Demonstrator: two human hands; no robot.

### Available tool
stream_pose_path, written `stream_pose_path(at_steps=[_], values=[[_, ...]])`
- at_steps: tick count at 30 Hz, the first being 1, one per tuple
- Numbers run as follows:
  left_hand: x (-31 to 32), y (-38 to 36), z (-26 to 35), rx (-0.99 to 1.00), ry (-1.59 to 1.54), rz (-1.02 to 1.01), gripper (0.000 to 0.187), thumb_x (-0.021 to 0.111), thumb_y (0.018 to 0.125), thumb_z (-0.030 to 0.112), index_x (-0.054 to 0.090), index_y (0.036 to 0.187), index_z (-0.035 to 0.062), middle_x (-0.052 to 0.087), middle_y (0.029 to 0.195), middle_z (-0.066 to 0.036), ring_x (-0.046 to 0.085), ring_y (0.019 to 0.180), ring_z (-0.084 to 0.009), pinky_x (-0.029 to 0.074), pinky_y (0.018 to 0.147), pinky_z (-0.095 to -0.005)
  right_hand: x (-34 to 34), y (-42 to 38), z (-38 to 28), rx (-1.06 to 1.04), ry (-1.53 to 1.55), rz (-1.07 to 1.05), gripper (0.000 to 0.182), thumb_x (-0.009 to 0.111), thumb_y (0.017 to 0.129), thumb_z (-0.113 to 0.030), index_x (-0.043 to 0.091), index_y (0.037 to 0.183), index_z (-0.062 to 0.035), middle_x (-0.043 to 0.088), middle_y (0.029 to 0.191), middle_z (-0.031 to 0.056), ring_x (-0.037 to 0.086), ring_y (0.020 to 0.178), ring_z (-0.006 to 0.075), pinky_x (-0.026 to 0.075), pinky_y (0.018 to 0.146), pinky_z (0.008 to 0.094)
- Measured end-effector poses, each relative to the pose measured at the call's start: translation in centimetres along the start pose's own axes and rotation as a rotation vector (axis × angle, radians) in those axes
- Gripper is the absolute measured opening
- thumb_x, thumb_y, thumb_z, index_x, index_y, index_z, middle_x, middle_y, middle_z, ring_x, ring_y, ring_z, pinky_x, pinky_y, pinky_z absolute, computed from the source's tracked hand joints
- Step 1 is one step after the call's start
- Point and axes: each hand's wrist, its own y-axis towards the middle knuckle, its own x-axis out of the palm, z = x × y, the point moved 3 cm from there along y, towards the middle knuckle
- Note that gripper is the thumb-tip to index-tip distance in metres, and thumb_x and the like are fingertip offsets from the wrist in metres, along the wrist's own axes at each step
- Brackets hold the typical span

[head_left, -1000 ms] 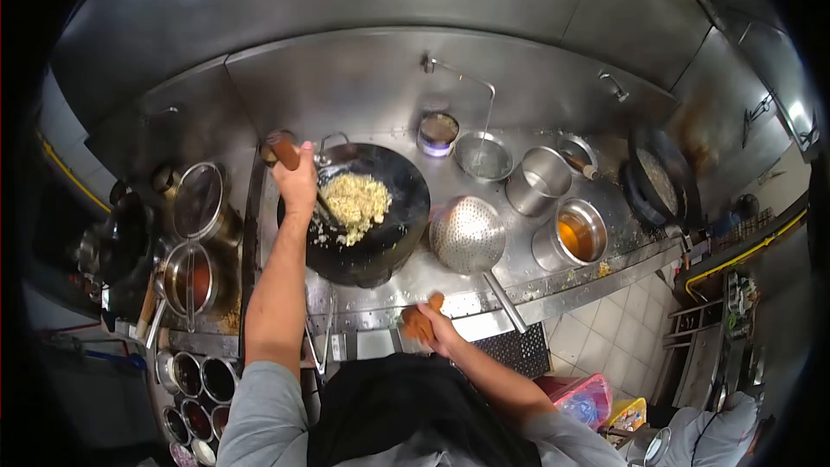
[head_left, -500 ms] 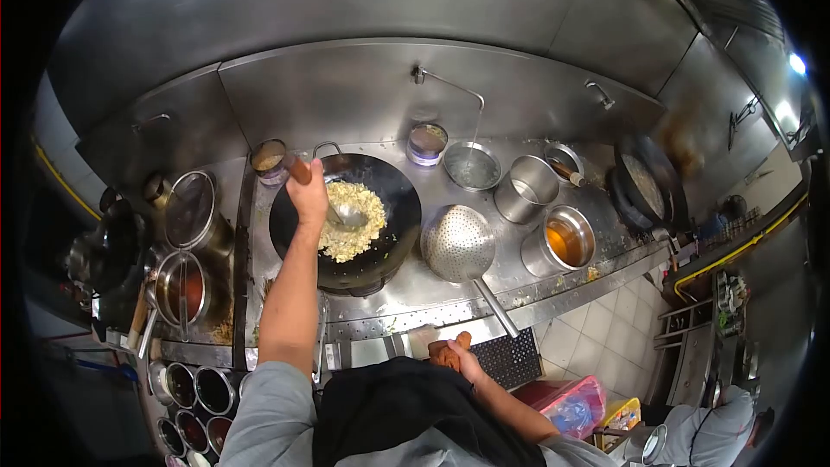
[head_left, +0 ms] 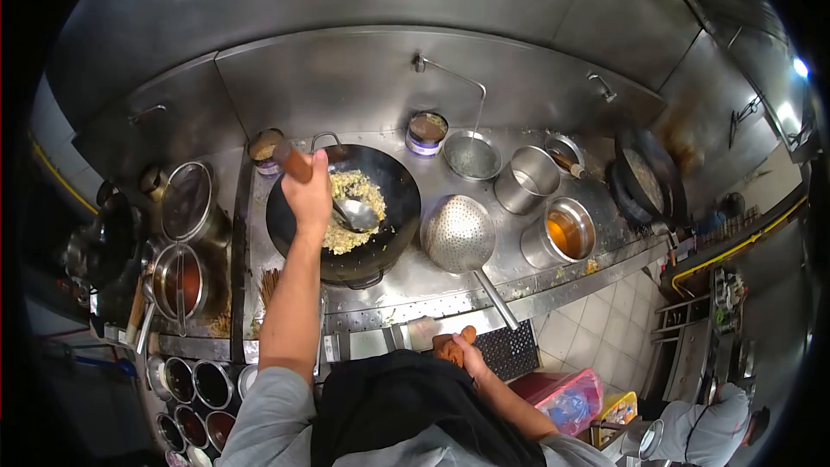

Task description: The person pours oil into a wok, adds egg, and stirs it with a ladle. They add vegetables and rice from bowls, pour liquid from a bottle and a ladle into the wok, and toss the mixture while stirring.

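Observation:
My left hand [head_left: 309, 194] grips the wooden handle of a ladle [head_left: 356, 214] whose steel bowl rests in the yellow fried rice [head_left: 350, 203] inside a black wok [head_left: 393, 207] on the burner. My right hand [head_left: 458, 350] is low at the counter's front edge, closed around an orange-brown cloth [head_left: 448, 346]. The wok's metal loop handle points toward the back wall.
A perforated strainer ladle [head_left: 458, 233] lies right of the wok, then steel pots, one with amber oil [head_left: 566, 233]. A second wok [head_left: 644, 182] sits far right. Lidded pots [head_left: 186, 203] and seasoning tubs [head_left: 194, 380] stand left. Another person [head_left: 718, 424] is at lower right.
My left hand has drawn the ladle from the wok's left rim into the middle of the rice. My right hand with the cloth slid slightly down and right along the counter edge.

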Motion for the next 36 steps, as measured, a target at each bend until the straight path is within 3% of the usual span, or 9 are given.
stream_pose_path(at_steps=[5,9,13,17,21,23,27,31,36], values=[[-1.9,0.2,-7.3,0.080,0.143,-0.011,0.034,0.065,0.090,0.011,0.045,0.063,0.0049,0.044,0.053,0.002,0.043,0.048,-0.0084,0.036,0.048,-0.0298,-1.2,1.7,0.8,0.037,-0.045,-0.052,0.049,0.055,0.094,-0.043,0.055,0.114,0.0017,0.065,0.098,0.0148,0.067,0.086,0.0253,0.056,0.080,0.0364],[-1.7,2.8,0.2,-0.193,-0.118,-0.045,0.036,0.062,0.092,0.015,0.044,0.062,0.0059,0.044,0.052,0.002,0.042,0.044,-0.0083,0.033,0.042,-0.0292,-0.7,2.4,0.0,-0.011,-0.065,-0.002,0.050,0.057,0.092,-0.044,0.055,0.114,0.0009,0.066,0.097,0.0153,0.067,0.084,0.0260,0.056,0.079,0.0377],[-2.1,1.7,-5.9,-0.109,-0.029,-0.086,0.031,0.062,0.092,0.015,0.047,0.067,0.0062,0.044,0.053,0.003,0.043,0.043,-0.0078,0.034,0.042,-0.0283,1.0,1.3,-0.3,0.048,-0.009,-0.052,0.051,0.059,0.091,-0.044,0.054,0.114,0.0010,0.066,0.098,0.0154,0.067,0.084,0.0270,0.056,0.079,0.0391],[-3.4,3.6,1.1,-0.208,-0.048,0.057,0.031,0.064,0.092,0.017,0.048,0.067,0.0086,0.045,0.052,0.004,0.041,0.040,-0.0069,0.031,0.039,-0.0250,-0.2,2.5,0.1,-0.021,-0.040,-0.015,0.049,0.064,0.090,-0.039,0.054,0.114,0.0031,0.065,0.099,0.0148,0.067,0.084,0.0257,0.057,0.076,0.0385],[-6.1,2.7,-3.4,0.013,0.193,0.089,0.030,0.064,0.092,0.017,0.044,0.071,0.0090,0.038,0.050,0.004,0.037,0.039,-0.0081,0.033,0.038,-0.0265,1.9,-1.0,-1.1,0.020,-0.025,0.032,0.049,0.061,0.091,-0.041,0.055,0.113,0.0025,0.065,0.100,0.0146,0.067,0.085,0.0251,0.056,0.077,0.0352],[-4.7,3.6,-4.9,-0.066,-0.074,-0.045,0.033,0.061,0.094,0.016,0.042,0.068,0.0082,0.039,0.050,0.003,0.037,0.039,-0.0083,0.034,0.039,-0.0263,0.9,0.1,-0.2,0.031,-0.057,0.013,0.051,0.060,0.091,-0.042,0.054,0.116,0.0026,0.065,0.101,0.0145,0.067,0.087,0.0242,0.056,0.079,0.0345],[-3.5,5.3,-0.2,0.027,-0.078,0.088,0.032,0.062,0.093,0.012,0.042,0.068,0.0083,0.042,0.054,0.004,0.040,0.043,-0.0072,0.033,0.040,-0.0253,-0.5,1.7,0.1,-0.004,-0.103,0.060,0.053,0.060,0.091,-0.043,0.053,0.118,0.0029,0.065,0.102,0.0131,0.066,0.088,0.0222,0.055,0.079,0.0347],[-4.1,6.6,-9.0,0.099,0.122,0.062,0.034,0.063,0.092,0.016,0.044,0.065,0.0079,0.043,0.053,0.003,0.040,0.042,-0.0070,0.031,0.039,-0.0272,-0.9,2.1,-0.1,-0.144,-0.117,0.062,0.049,0.060,0.092,-0.041,0.054,0.114,0.0022,0.065,0.097,0.0118,0.066,0.083,0.0219,0.054,0.076,0.0340],[-1.0,5.4,-1.8,-0.112,-0.128,0.038,0.035,0.064,0.091,0.014,0.044,0.063,0.0082,0.043,0.052,0.003,0.042,0.042,-0.0078,0.034,0.041,-0.0280,-0.9,1.8,-0.2,-0.155,-0.073,0.060,0.049,0.057,0.094,-0.043,0.055,0.112,0.0015,0.065,0.097,0.0122,0.065,0.083,0.0232,0.055,0.076,0.0354]])
